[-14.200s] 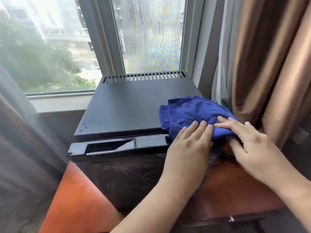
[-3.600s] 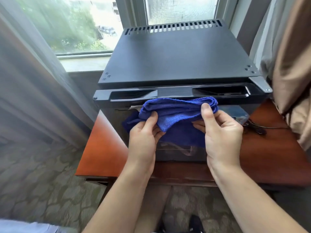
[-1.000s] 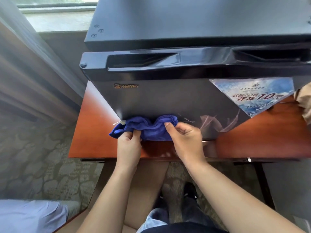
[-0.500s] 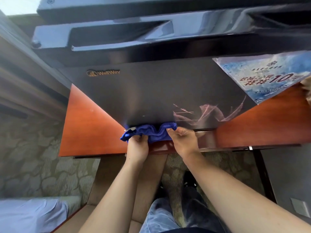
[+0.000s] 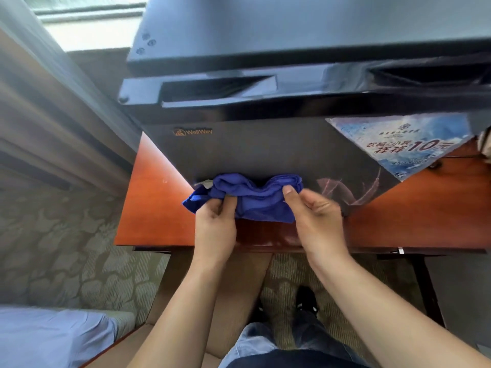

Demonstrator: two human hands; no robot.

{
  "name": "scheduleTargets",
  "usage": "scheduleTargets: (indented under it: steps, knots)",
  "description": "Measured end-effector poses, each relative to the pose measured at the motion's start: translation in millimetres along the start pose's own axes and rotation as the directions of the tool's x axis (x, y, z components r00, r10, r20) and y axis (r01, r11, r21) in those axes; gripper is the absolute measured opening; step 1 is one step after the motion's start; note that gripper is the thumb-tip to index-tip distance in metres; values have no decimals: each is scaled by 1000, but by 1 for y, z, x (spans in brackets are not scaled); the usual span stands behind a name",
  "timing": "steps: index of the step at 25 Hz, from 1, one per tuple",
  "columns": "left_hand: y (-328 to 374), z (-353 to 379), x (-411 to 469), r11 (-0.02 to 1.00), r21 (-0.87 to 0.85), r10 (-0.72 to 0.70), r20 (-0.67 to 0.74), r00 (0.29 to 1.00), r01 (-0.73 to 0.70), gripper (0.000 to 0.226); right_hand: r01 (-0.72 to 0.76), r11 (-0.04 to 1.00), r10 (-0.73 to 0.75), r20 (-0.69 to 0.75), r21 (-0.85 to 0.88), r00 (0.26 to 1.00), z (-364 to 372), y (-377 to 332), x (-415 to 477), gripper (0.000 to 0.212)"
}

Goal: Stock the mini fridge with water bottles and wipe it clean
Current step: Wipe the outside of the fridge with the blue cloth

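Wooden table (image 5: 159, 208): hands bunch blue cloth (image 5: 255, 197) against fridge (image 5: 265, 152)

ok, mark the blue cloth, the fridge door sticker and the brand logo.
blue cloth (image 5: 261, 201), head view, middle fold between the hands
sticker (image 5: 403, 144), head view, its printed face
brand logo (image 5: 193, 132), head view, the lettering

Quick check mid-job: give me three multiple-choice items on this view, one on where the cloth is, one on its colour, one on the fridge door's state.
1. Where is the cloth?
A. on top of the fridge
B. at the bottom of the fridge door
C. on the floor

2. What colour is the cloth?
A. blue
B. white
C. green

3. The fridge door is:
A. wide open
B. removed
C. closed

Answers:
1 B, the left hand and right hand hold it against the door's lower edge, just above the table.
2 A, it is plainly blue.
3 C, the door sits flush and no interior shows.
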State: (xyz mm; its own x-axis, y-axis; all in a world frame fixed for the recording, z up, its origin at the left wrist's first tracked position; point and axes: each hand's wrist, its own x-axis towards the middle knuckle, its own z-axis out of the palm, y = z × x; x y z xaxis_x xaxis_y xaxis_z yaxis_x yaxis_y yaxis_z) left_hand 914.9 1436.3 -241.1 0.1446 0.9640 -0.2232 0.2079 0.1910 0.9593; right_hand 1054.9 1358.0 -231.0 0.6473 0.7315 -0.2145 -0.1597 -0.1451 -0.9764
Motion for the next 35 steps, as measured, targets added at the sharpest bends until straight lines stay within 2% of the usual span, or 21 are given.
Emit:
scheduleTargets:
  steps: [3,5,8,11,15,21,24,27,28,31,35]
  knots:
    - [45,-1,-13,987,0,161,-24,987,-161,51,161,986,-161,-10,36,987,-11,-49,-8,54]
    - [59,1,-17,976,-28,216,-31,976,-217,54,207,977,-206,-21,45,978,-18,-69,-12,55]
    - [63,6,-22,976,-50,210,-58,976,-213,54,233,972,-232,-13,35,973,-22,-77,-16,53]
    - [51,15,-22,983,4,184,-49,982,-185,51,213,977,-213,-2,5,977,-21,-61,-11,54]
    - [18,32,-17,989,104,101,35,994,-104,51,94,995,-95,-27,-15,995,-28,-26,1,48]
    - [-32,56,-6,987,158,-69,181,981,40,51,-186,980,192,-91,69,977,-33,47,19,50]
    - [-56,65,3,957,271,-160,209,965,100,55,-348,926,365,-111,147,925,-37,71,29,19]
    - [-80,73,13,909,372,-276,205,939,186,51,-508,834,537,-110,213,836,-38,78,39,1]
    - [-85,75,15,897,383,-317,209,925,221,47,-542,804,574,-83,245,815,-37,77,42,6]
    - [-89,75,14,904,357,-330,231,916,235,42,-551,783,589,-60,288,806,-36,76,46,20]
    - [-63,75,2,935,335,-198,228,953,114,47,-466,821,525,-116,329,843,-44,62,37,9]
